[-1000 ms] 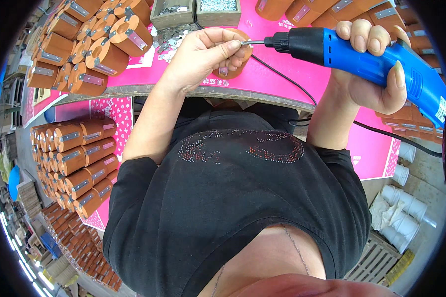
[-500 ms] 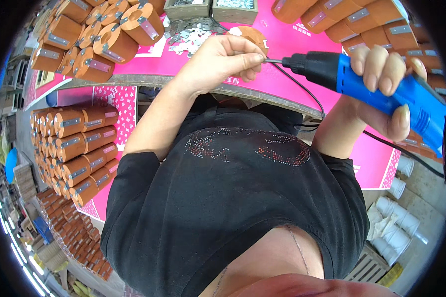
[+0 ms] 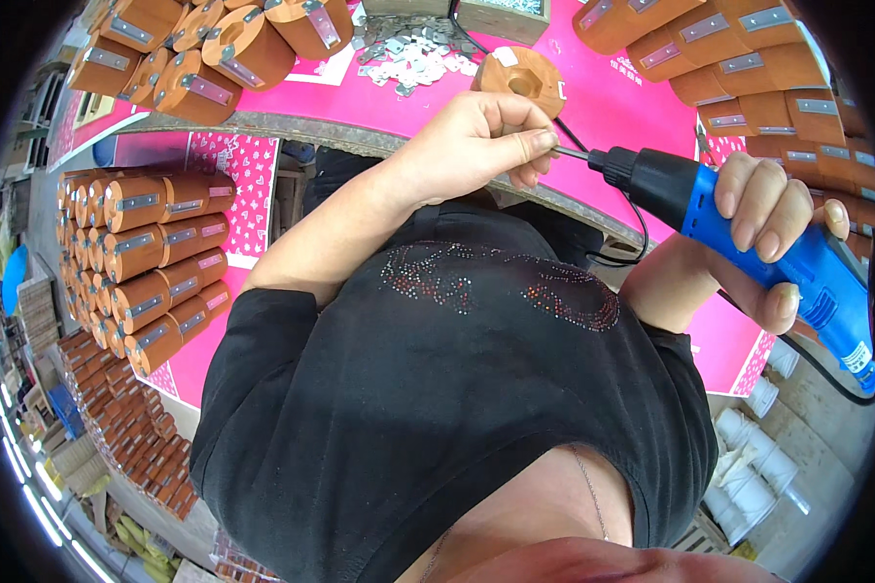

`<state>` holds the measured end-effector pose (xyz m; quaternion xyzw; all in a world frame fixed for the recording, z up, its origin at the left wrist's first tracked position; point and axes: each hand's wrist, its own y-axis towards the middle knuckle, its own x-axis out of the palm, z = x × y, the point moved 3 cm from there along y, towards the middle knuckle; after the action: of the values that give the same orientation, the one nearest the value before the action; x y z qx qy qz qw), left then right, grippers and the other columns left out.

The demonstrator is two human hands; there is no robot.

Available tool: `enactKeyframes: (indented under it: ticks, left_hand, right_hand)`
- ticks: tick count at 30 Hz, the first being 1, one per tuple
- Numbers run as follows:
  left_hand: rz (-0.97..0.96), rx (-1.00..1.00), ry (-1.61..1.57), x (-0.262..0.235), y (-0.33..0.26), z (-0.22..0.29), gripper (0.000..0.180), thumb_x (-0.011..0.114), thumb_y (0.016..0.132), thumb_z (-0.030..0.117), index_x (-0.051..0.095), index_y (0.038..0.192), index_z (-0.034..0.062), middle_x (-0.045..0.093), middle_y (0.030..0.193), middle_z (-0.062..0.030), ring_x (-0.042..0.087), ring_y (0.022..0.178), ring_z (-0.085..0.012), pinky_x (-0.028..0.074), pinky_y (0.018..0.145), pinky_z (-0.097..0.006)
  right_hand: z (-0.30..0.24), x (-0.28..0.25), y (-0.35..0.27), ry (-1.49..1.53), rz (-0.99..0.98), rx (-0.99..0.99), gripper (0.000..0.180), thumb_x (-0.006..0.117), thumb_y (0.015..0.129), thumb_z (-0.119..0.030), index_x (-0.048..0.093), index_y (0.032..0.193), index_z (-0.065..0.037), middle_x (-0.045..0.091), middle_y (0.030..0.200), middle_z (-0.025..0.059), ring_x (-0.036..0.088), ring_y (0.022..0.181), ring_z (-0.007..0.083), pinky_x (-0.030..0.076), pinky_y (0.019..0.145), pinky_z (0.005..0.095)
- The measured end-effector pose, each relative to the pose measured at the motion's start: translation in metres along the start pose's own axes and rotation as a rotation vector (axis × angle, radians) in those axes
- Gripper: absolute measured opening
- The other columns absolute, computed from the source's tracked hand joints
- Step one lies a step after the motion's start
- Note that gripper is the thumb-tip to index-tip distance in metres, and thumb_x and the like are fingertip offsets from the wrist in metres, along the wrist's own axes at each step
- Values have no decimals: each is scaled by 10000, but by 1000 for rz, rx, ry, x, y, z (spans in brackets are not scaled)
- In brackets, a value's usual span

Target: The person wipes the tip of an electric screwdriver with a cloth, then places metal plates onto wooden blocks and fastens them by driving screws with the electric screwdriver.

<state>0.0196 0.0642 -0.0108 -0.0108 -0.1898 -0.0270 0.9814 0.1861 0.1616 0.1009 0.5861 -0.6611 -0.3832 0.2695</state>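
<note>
My right hand [image 3: 768, 238] grips a blue and black electric screwdriver [image 3: 749, 233], its bit pointing left. My left hand [image 3: 481, 141] is pinched around the tip of that bit, fingers closed on it; whether a screw sits there is hidden. Just beyond my left hand a round brown wooden block [image 3: 522, 80] with a hole in its middle lies on the pink table [image 3: 603, 107]. A black cord [image 3: 637, 219] runs from behind the hand down over the table edge.
Brown wooden cylinders with metal plates are stacked at the table's far left [image 3: 214, 49] and far right [image 3: 749, 68], and more on a lower pink surface at left [image 3: 151, 262]. A heap of small metal plates [image 3: 408, 53] lies near two boxes. White cups [image 3: 749, 466] sit on the floor.
Both hands and the screwdriver have dropped lower and closer to my body, away from the wooden block, which now shows uncovered on the table. My left hand stays pinched at the bit tip.
</note>
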Motion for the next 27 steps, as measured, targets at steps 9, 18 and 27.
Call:
enactKeyframes:
  ticks: [9, 18, 27]
  left_hand:
    - [541, 341, 924, -118, 7, -2, 222, 580, 816, 209, 607, 961, 43, 584, 874, -36, 552, 824, -127, 432, 732, -263]
    - [594, 199, 1596, -158, -1, -31, 232, 640, 733, 227, 621, 922, 93, 554, 858, -78, 549, 849, -243, 435, 747, -335]
    - [660, 70, 927, -154, -12, -13, 160, 639, 734, 117, 624, 858, 17, 634, 694, -68, 599, 626, -128, 470, 587, -249]
  right_hand:
    - [-6, -18, -11, -29, 127, 28, 591, 508, 728, -280, 344, 1253, -64, 526, 885, 24, 504, 767, 147, 401, 702, 331]
    - [-4, -25, -16, -43, 181, 16, 568, 471, 733, -298, 360, 1228, -41, 534, 885, 39, 501, 755, 151, 412, 711, 343]
    - [-4, -25, -17, -32, 188, 19, 562, 463, 734, -305, 358, 1227, -55, 538, 891, 42, 503, 763, 158, 397, 727, 349]
